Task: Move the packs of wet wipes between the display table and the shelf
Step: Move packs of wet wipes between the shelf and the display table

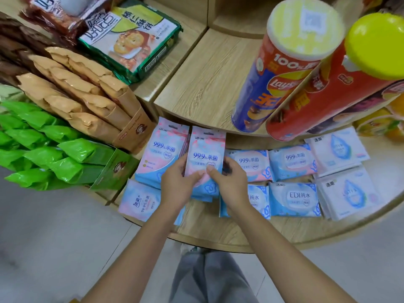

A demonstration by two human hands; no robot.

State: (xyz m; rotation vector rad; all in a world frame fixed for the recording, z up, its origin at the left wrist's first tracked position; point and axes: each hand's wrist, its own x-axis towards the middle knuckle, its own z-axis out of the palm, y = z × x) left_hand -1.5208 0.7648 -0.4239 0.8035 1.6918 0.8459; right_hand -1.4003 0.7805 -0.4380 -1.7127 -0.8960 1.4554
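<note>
Above the table point(207, 234), left hand point(177, 189) and right hand point(229, 184) pinch one wipes pack point(206, 153).

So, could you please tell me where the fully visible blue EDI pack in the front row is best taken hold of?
Probably by its near edge, coming from the rim side: the EDI pack lies flat, a white pack and another blue pack hug its sides, while bare table lies in front. Thumb on top, fingers slid underneath.

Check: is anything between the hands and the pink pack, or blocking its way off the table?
Nothing visible. The left hand and right hand both hold the pink pack, and its near side is open; the upper tier sits behind it.
</note>
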